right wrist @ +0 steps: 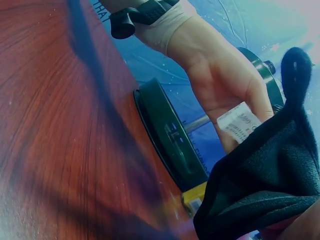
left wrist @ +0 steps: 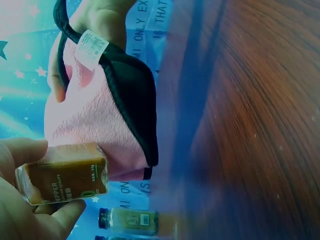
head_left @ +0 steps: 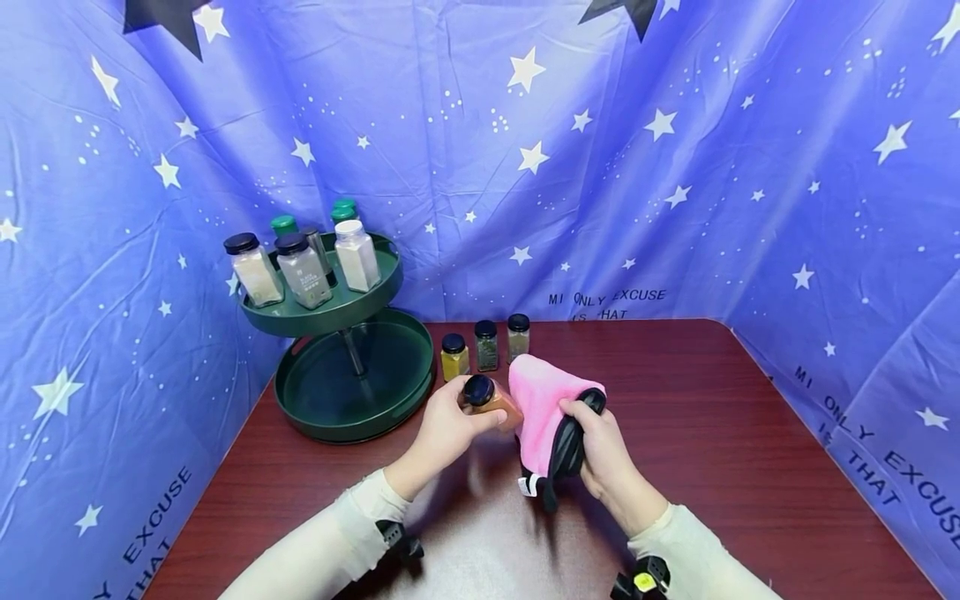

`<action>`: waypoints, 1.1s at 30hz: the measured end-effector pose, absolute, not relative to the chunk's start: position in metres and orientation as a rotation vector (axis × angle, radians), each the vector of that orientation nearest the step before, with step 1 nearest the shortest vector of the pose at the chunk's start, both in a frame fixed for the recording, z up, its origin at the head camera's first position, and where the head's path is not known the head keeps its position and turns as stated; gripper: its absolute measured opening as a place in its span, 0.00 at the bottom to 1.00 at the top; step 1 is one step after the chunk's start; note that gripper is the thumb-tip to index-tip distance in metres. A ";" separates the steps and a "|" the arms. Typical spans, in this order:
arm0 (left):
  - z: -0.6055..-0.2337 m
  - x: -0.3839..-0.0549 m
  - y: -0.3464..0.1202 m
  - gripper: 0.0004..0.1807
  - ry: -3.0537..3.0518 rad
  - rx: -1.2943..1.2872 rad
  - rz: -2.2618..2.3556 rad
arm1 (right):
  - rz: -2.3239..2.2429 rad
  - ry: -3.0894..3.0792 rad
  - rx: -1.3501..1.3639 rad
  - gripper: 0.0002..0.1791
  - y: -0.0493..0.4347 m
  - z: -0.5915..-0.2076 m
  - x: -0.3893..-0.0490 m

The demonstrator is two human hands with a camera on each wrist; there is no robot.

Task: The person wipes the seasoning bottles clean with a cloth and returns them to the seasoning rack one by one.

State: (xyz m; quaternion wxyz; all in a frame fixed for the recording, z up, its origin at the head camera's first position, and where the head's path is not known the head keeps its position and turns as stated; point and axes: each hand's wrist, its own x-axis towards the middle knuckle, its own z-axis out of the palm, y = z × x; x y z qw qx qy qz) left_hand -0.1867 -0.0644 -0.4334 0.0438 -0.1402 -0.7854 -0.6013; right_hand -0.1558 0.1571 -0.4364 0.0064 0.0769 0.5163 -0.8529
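My left hand (head_left: 447, 426) grips a square pepper jar (head_left: 498, 403) of orange-brown powder with a black lid, tilted above the table. Its label faces the left wrist camera, where the jar (left wrist: 67, 172) lies right against a pink cloth (left wrist: 85, 120). My right hand (head_left: 606, 454) holds that cloth (head_left: 542, 400), thumb on the pink side; its other side and edging are black, and a white tag (head_left: 531, 485) hangs from it. In the right wrist view the cloth's black side (right wrist: 265, 170) hides the jar and most of the right fingers.
A two-tier green turntable rack (head_left: 352, 421) stands at the left, with several seasoning jars (head_left: 303, 271) on its upper tier. Behind my hands are a yellow jar (head_left: 454, 360) and two black-lidded jars (head_left: 487, 346) on the reddish wooden table (head_left: 712, 433). A blue starry curtain (head_left: 480, 167) surrounds it.
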 end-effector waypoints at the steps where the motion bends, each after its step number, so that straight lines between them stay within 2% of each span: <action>1: -0.433 -0.186 -0.064 0.24 -2.386 -0.426 -1.859 | -2.676 1.601 0.237 0.04 0.156 -0.436 -0.155; 10: -0.426 -0.180 -0.060 0.26 -2.312 -0.380 -1.930 | -2.750 1.458 0.224 0.08 0.148 -0.431 -0.154; 19: -0.422 -0.176 -0.057 0.26 -2.210 -0.380 -2.094 | -2.751 1.382 0.212 0.03 0.146 -0.429 -0.157; 33: -0.416 -0.176 -0.057 0.26 -2.164 -0.566 -2.176 | -2.647 1.375 0.213 0.05 0.154 -0.424 -0.156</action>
